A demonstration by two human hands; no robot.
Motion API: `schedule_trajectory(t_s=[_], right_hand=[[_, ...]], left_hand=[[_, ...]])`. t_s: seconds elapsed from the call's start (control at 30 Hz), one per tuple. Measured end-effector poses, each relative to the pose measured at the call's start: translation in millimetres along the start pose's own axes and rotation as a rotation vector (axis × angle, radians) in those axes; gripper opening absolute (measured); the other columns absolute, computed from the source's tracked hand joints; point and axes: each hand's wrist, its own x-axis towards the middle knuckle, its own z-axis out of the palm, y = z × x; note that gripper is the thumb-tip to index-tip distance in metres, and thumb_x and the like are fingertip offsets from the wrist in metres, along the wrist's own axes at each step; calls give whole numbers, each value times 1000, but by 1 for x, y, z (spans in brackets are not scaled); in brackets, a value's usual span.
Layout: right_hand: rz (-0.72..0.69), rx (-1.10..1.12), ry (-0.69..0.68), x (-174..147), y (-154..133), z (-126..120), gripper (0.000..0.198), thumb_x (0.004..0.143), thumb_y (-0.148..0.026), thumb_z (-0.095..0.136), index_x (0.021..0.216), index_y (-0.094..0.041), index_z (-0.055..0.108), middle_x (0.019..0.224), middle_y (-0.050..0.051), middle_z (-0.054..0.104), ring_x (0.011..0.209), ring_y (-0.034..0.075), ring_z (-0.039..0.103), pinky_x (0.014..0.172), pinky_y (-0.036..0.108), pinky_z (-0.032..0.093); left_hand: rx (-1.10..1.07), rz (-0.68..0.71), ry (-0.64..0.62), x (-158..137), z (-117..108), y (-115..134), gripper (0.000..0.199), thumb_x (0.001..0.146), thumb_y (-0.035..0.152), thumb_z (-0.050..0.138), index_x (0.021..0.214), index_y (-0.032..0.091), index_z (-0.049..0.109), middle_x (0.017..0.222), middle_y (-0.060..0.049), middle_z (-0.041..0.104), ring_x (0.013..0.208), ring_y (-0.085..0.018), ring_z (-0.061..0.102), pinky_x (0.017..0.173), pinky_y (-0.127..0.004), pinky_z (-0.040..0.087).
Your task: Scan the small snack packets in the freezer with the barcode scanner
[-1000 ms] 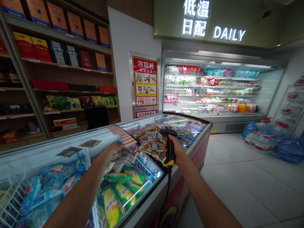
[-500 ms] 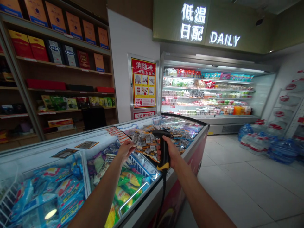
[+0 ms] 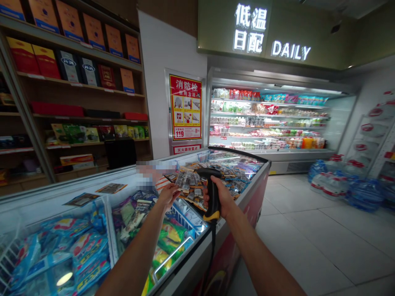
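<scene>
A black barcode scanner (image 3: 212, 193) with a yellow base is gripped in my right hand (image 3: 224, 196), fingers wrapped round its handle. Its head points left and its cord hangs down the front of the freezer. My left hand (image 3: 168, 196) pinches the near edge of a small clear-and-brown snack packet (image 3: 185, 181), just left of the scanner's head. Beneath and beyond it lies a pile of similar small packets (image 3: 233, 176) on the freezer top. An orange-and-white striped piece (image 3: 161, 184) sits beside my left fingers, partly covered by a pixelated patch.
Under the glass of the chest freezer (image 3: 256, 185) are blue bags (image 3: 83, 246) and a wire basket (image 3: 173, 263) with green-yellow packs. Two flat packets (image 3: 111, 188) lie on its left side. Behind stand shelves (image 3: 83, 84) and a lit chiller (image 3: 268, 119). Water bottles (image 3: 365, 191) stand right.
My left hand has shifted slightly right with the packet, nearer the scanner. The striped piece has also moved a little right. My right hand keeps its hold on the scanner.
</scene>
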Motion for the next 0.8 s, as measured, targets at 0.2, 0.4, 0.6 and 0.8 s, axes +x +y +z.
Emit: schedule_trajectory(t_s=[0.2,0.4,0.6,0.8], right_hand=[[31,-22,13,-2,3,2,26,69,-44,48,73,-18,48,48,-5,48,36,8,43,36,20,35],[42,-42,-30,-3,2,5,27,70,-45,47,74,-18,48,48,-5,48,36,7,43,36,20,35],[53,-39,-49,-3,0,2,27,69,-44,47,73,-18,48,48,-5,48,36,8,43,36,20,35],[-6,-7,28,-4,-8,-4,26,69,-43,49,73,-17,49,48,-4,47,36,8,43,36,21,35]], left_hand=[[-169,25,120,3,11,10,18,70,0,45,61,15,44,57,2,54,55,-6,56,59,-18,47],[-170,40,174,4,18,11,19,70,0,47,62,16,42,57,3,52,53,-6,55,62,-20,49],[-160,43,154,6,18,13,18,69,0,47,62,15,43,59,2,52,55,-6,55,57,-18,48],[-136,64,128,10,26,17,16,69,1,47,63,16,43,58,3,52,54,-6,55,58,-19,47]])
